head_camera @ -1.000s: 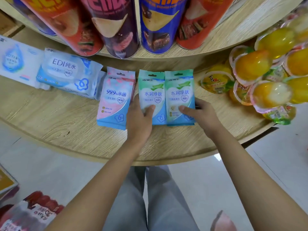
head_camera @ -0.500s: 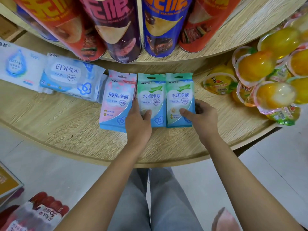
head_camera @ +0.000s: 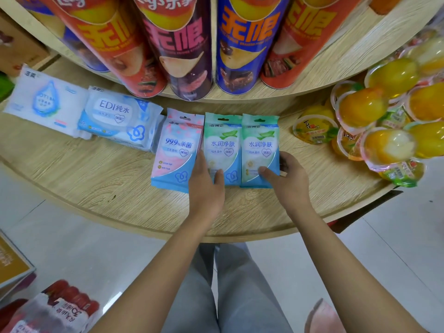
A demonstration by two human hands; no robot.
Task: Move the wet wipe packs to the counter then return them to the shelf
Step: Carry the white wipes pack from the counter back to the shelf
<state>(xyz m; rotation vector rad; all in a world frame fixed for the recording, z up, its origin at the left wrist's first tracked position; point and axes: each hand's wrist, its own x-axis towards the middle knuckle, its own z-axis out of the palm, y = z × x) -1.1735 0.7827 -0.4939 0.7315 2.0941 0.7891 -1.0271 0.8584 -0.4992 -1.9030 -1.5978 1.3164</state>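
Note:
Two green-and-blue wet wipe packs lie side by side on the round wooden shelf (head_camera: 96, 188). My left hand (head_camera: 207, 188) pinches the lower edge of the left green pack (head_camera: 222, 145), thumb on top. My right hand (head_camera: 287, 179) pinches the lower right corner of the right green pack (head_camera: 260, 145), thumb on its face and fingers at its side. A pink-and-blue wipe pack (head_camera: 177, 150) lies just left of them, touching the left green pack.
A large EDI wipe pack (head_camera: 117, 118) and a white wipe pack (head_camera: 45, 99) lie further left. Fruit jelly cups (head_camera: 374, 131) are heaped at the right. Tall chip cans (head_camera: 182, 44) stand on the tier above. Sausage packs (head_camera: 55, 311) sit on the floor, lower left.
The view has shifted slightly, so the shelf and packs sit lower in frame. Both hands stay on the two green packs, which remain on the shelf.

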